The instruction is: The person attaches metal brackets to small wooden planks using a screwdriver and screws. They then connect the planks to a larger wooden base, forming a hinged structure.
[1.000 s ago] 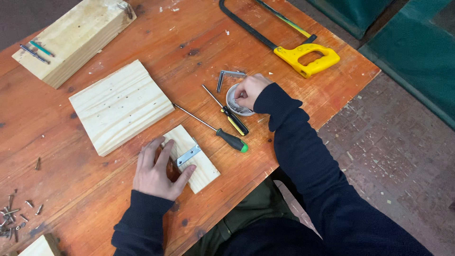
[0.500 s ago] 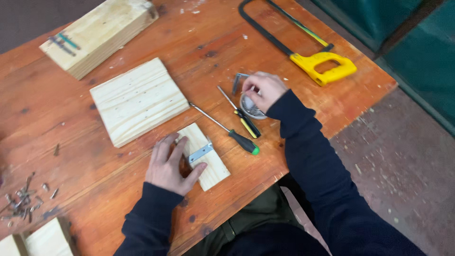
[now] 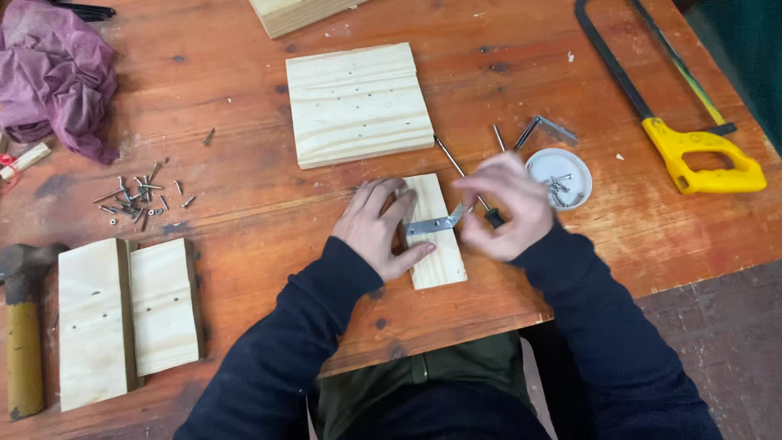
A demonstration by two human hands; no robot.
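Note:
A small pale wood block (image 3: 440, 259) lies on the orange-brown table (image 3: 244, 204) near its front edge. A short metal bracket (image 3: 425, 226) rests across the block. My left hand (image 3: 376, 230) presses down on the block's left side, fingers against the bracket. My right hand (image 3: 509, 204) is at the block's right edge, its fingertips pinched on the bracket's raised end. Whether a screw is between those fingers is hidden. A screwdriver shaft (image 3: 446, 155) sticks out from under my right hand.
A white lid (image 3: 574, 167) holding screws sits just right of my hand, another bracket (image 3: 547, 126) behind it. A yellow-handled hacksaw (image 3: 700, 155) lies far right. A square board (image 3: 358, 102), loose screws (image 3: 134, 200), two boards (image 3: 126, 314), a hammer (image 3: 24, 326) and purple cloth (image 3: 57, 73) are around.
My right hand left the white lid of screws and came across to the bracket on the small block. My left hand stayed on the block. The camera shifted left.

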